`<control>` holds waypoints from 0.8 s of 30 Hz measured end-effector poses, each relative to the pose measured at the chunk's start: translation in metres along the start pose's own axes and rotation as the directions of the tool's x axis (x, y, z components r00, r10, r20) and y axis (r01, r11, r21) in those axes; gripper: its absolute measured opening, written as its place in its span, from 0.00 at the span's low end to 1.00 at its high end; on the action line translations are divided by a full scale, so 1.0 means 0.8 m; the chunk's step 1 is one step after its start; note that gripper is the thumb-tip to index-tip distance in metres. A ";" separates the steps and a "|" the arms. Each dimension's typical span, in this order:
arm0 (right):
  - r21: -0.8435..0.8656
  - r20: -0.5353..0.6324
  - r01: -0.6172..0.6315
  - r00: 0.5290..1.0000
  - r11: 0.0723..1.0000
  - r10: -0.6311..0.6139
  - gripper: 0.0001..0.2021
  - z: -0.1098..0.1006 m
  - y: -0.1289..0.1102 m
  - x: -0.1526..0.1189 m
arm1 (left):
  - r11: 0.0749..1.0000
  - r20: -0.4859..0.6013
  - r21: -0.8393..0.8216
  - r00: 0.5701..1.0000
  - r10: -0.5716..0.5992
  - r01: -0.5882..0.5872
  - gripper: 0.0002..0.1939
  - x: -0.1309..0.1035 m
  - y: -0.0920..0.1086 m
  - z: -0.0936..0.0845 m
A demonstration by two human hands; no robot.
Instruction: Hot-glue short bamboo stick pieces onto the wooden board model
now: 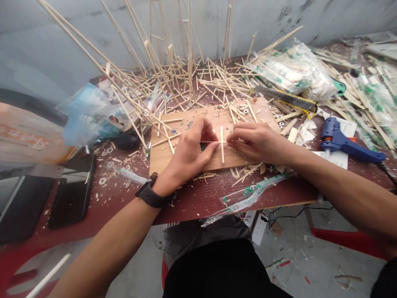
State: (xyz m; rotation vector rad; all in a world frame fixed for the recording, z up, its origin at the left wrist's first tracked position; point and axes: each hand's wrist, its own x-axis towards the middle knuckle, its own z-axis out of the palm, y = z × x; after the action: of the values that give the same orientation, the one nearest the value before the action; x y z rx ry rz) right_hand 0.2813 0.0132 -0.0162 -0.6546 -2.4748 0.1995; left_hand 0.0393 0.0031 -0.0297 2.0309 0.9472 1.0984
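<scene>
My left hand (200,145), with a black watch on its wrist, pinches one end of a thin wooden stick over a wooden board (198,165). From the other side my right hand (254,140) grips the same stick with bent fingers. Between the two hands a second wooden stick (222,153) lies crosswise over it, making a small cross. Most of the held stick is hidden by my fingers. Left of my left hand, more sticks (169,140) cross each other on the board.
Many bamboo sticks (176,78) pile up and stand at the back. To the right lie a blue glue gun (338,140), a yellow-black utility knife (288,101) and plastic packets (291,70). A phone (72,190) lies at left. Wrappers (248,198) hang over the table's front edge.
</scene>
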 end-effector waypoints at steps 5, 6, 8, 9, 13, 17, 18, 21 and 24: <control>-0.008 -0.028 0.001 1.000 1.000 -0.001 0.08 0.000 0.002 -0.001 | 1.000 0.001 -0.012 1.000 -0.009 0.009 0.14 0.002 -0.002 -0.001; -0.011 -0.029 0.003 1.000 1.000 -0.003 0.08 0.000 0.002 -0.002 | 1.000 0.000 -0.011 1.000 -0.015 0.015 0.14 0.002 -0.002 -0.001; -0.021 -0.027 0.002 1.000 1.000 -0.003 0.08 0.000 0.003 -0.002 | 1.000 0.002 0.000 1.000 -0.023 0.023 0.14 0.002 -0.001 -0.002; -0.025 -0.024 0.001 1.000 1.000 -0.001 0.08 0.000 0.003 -0.002 | 1.000 0.002 0.007 1.000 -0.024 0.024 0.14 0.002 -0.001 -0.002; -0.026 -0.013 -0.004 1.000 1.000 0.004 0.09 0.000 0.004 -0.001 | 1.000 0.001 -0.002 1.000 -0.015 0.015 0.14 0.003 0.000 -0.002; -0.023 -0.004 -0.023 1.000 0.999 0.023 0.10 0.001 0.004 -0.001 | 1.000 0.011 -0.012 1.000 -0.021 0.021 0.15 0.003 0.001 -0.001; -0.020 -0.004 -0.023 1.000 1.000 0.022 0.10 0.002 0.004 -0.001 | 1.000 0.012 -0.013 1.000 -0.022 0.022 0.15 0.003 0.001 -0.001; -0.008 -0.011 -0.014 1.000 1.000 0.014 0.09 0.003 0.003 0.000 | 1.000 0.011 -0.012 1.000 -0.020 0.020 0.15 0.003 0.000 -0.001; 0.001 -0.008 -0.023 1.000 1.000 0.023 0.10 0.003 0.002 0.000 | 1.000 0.001 -0.001 1.000 -0.019 0.019 0.15 0.003 0.000 -0.001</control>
State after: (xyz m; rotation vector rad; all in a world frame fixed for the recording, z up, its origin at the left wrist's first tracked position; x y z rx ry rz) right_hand 0.2805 0.0148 -0.0189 -0.6820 -2.4601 0.2061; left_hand 0.0395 0.0051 -0.0279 2.0179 0.9633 1.0872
